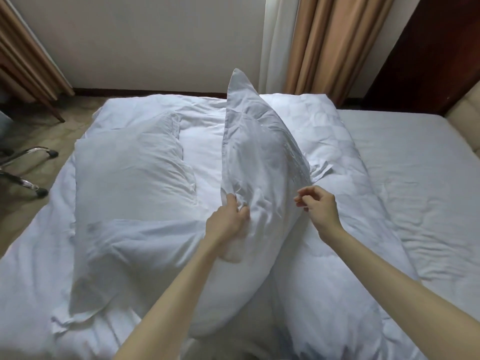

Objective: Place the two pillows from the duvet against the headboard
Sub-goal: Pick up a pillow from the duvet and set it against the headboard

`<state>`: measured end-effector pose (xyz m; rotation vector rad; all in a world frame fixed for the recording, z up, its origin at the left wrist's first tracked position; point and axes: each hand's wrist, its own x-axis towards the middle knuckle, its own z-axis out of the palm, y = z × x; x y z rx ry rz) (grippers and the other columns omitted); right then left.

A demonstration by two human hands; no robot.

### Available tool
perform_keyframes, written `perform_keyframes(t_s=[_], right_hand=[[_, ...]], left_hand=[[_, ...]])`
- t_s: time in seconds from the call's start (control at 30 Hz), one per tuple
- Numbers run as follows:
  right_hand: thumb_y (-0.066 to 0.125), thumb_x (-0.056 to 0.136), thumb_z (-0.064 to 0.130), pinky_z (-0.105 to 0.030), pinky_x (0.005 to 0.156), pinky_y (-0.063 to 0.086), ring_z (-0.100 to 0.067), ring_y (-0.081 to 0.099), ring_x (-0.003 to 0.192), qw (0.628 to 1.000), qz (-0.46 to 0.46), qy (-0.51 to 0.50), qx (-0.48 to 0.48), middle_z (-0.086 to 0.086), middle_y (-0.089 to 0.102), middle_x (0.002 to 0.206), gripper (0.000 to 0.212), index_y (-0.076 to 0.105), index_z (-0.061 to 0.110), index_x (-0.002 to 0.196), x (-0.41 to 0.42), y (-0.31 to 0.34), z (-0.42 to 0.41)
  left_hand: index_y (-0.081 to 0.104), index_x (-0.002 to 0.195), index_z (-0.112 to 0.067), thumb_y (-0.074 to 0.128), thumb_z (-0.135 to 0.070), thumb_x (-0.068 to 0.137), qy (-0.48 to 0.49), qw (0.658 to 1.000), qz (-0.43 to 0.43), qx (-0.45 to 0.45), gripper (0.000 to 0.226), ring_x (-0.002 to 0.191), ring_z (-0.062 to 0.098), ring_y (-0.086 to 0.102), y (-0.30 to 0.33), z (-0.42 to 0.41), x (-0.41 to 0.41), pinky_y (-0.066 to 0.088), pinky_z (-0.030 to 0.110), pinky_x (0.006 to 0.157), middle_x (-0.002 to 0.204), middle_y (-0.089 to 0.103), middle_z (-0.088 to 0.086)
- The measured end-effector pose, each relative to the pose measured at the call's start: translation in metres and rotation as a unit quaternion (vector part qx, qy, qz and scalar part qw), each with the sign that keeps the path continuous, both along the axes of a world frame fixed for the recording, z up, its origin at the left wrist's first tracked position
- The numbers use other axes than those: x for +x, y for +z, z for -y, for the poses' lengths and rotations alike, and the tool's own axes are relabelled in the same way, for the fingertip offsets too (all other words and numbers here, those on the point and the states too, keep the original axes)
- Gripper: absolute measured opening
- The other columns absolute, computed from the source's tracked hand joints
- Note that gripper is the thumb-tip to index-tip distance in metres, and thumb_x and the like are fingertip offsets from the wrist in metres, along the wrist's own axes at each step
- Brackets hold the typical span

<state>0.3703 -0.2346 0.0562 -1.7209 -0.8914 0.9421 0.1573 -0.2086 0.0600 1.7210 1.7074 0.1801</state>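
A white pillow (pixel 259 157) stands tilted on its long edge in the middle of the bed, its far corner pointing up. My left hand (pixel 228 219) grips a bunch of its cover at the near left edge. My right hand (pixel 318 206) hovers just right of that pillow with fingers loosely curled, apart from the fabric. A second white pillow (pixel 132 172) lies flat on the white duvet (pixel 332 157) to the left. The beige padded headboard (pixel 465 110) shows at the far right edge.
Bare white sheet (pixel 415 162) covers the mattress between the duvet and the headboard. Tan curtains (pixel 332 45) hang behind the bed. A chair's chrome wheeled base (pixel 28 170) stands on the carpet at left, beside a wooden table leg (pixel 49 105).
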Motion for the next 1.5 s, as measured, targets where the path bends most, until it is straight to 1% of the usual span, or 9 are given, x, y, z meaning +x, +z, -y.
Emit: perform_keyframes(t_s=[0.27, 0.5, 0.6, 0.7, 0.87, 1.03, 1.23, 1.4, 1.5], right_hand=[[0.052, 0.089, 0.006, -0.033, 0.072, 0.047, -0.016, 0.058, 0.089, 0.997, -0.050, 0.014, -0.058, -0.002, 0.060, 0.105, 0.020, 0.060, 0.020, 0.102, 0.036, 0.005, 0.075], [0.059, 0.088, 0.045, -0.054, 0.092, 0.046, -0.021, 0.048, 0.118, 0.978, -0.140, 0.096, -0.124, 0.009, 0.041, 0.132, 0.069, 0.023, 0.038, 0.146, 0.074, 0.000, 0.130], [0.070, 0.073, 0.052, -0.053, 0.088, 0.052, -0.023, 0.055, 0.116, 0.959, -0.220, 0.115, -0.138, 0.009, 0.050, 0.134, 0.093, 0.016, 0.040, 0.147, 0.080, -0.009, 0.139], [0.075, 0.069, 0.043, -0.036, 0.101, 0.044, -0.018, 0.047, 0.129, 0.961, -0.222, 0.118, -0.117, 0.004, 0.042, 0.146, 0.105, 0.013, 0.022, 0.151, 0.079, -0.024, 0.146], [0.079, 0.074, 0.022, -0.038, 0.107, 0.042, -0.020, 0.056, 0.120, 0.970, -0.197, 0.073, -0.123, -0.005, 0.057, 0.134, 0.084, 0.033, 0.005, 0.142, 0.083, -0.046, 0.150], [0.075, 0.076, 0.003, -0.027, 0.068, 0.059, -0.018, 0.071, 0.080, 0.964, -0.231, -0.003, -0.132, -0.016, 0.070, 0.107, 0.039, 0.064, -0.007, 0.112, 0.096, -0.051, 0.138], [0.070, 0.077, 0.000, -0.038, 0.079, 0.052, -0.028, 0.065, 0.086, 0.966, -0.159, -0.086, -0.185, -0.018, 0.068, 0.096, 0.027, 0.067, -0.006, 0.103, 0.116, -0.077, 0.118], [0.069, 0.075, 0.007, -0.027, 0.061, 0.053, -0.015, 0.065, 0.070, 0.956, -0.139, -0.116, -0.231, -0.005, 0.069, 0.082, 0.009, 0.064, 0.014, 0.078, 0.129, -0.106, 0.113], [0.065, 0.076, 0.004, -0.027, 0.063, 0.052, -0.019, 0.065, 0.074, 0.953, -0.137, -0.126, -0.238, -0.003, 0.068, 0.082, 0.011, 0.063, 0.015, 0.079, 0.132, -0.116, 0.113]], left_hand=[[0.033, 0.123, -0.010, 0.044, -0.035, 0.090, -0.043, 0.998, 0.030, -0.046, 0.043, 0.109, 0.040, 0.058, 0.020, 0.077, 0.062, 0.042, 0.043, 0.094, 0.118, 0.064, 0.021], [0.060, 0.107, -0.015, 0.050, -0.032, 0.088, 0.025, 0.988, 0.132, -0.071, 0.028, 0.102, 0.031, 0.063, 0.023, 0.122, 0.081, 0.048, 0.036, 0.086, 0.108, 0.070, 0.013], [0.062, 0.108, -0.013, 0.047, -0.025, 0.089, 0.096, 0.984, 0.146, -0.034, 0.027, 0.104, 0.027, 0.061, 0.015, 0.128, 0.079, 0.044, 0.034, 0.083, 0.114, 0.068, 0.011], [0.061, 0.109, -0.013, 0.046, -0.024, 0.089, 0.109, 0.984, 0.135, -0.041, 0.027, 0.096, 0.021, 0.055, 0.004, 0.132, 0.081, 0.038, 0.029, 0.074, 0.115, 0.065, 0.008], [0.058, 0.116, -0.015, 0.046, -0.029, 0.091, 0.115, 0.984, 0.112, -0.078, 0.031, 0.096, 0.018, 0.050, -0.026, 0.130, 0.087, 0.037, 0.026, 0.071, 0.120, 0.060, 0.006], [0.045, 0.135, -0.015, 0.042, -0.031, 0.093, 0.083, 0.987, 0.039, -0.128, 0.045, 0.123, 0.030, 0.047, -0.062, 0.096, 0.096, 0.039, 0.043, 0.103, 0.140, 0.046, 0.012], [0.041, 0.137, -0.011, 0.043, -0.029, 0.092, 0.079, 0.987, 0.025, -0.139, 0.048, 0.126, 0.033, 0.044, -0.106, 0.035, 0.106, 0.037, 0.048, 0.107, 0.139, 0.045, 0.016], [0.030, 0.143, -0.010, 0.044, -0.044, 0.093, 0.093, 0.980, -0.026, -0.173, 0.062, 0.134, 0.036, 0.034, -0.144, 0.005, 0.112, 0.030, 0.046, 0.108, 0.144, 0.035, 0.020], [0.042, 0.133, 0.000, 0.037, -0.045, 0.095, 0.124, 0.976, -0.007, -0.177, 0.059, 0.127, 0.038, 0.043, -0.165, 0.005, 0.109, 0.035, 0.046, 0.106, 0.137, 0.047, 0.023]])
